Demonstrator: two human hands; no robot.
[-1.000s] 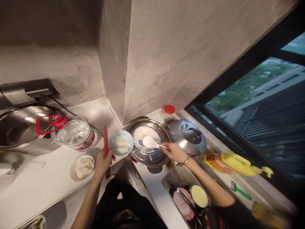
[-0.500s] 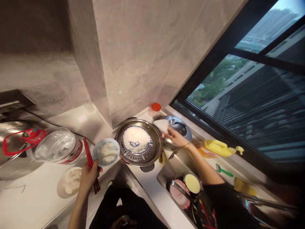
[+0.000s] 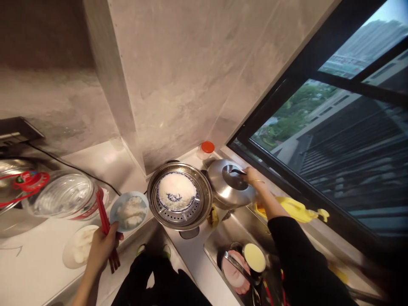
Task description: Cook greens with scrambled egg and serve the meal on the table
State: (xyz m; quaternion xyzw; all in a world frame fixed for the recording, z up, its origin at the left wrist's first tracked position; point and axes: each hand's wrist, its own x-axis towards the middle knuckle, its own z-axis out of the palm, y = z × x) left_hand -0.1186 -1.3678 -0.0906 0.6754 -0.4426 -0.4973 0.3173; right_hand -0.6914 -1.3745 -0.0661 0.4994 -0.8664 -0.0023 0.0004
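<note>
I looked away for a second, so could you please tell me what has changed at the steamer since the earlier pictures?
The right hand has lifted the white spoon out of the steamer, no longer shows it, and has moved right to the lid, at its handle. The left hand still holds the bowl and chopsticks.

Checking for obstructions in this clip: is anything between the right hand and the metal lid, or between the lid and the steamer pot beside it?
Nothing visible. The right hand is already at the handle of the metal lid, and the lid sits right beside the open steamer pot, with no object between them.
</note>
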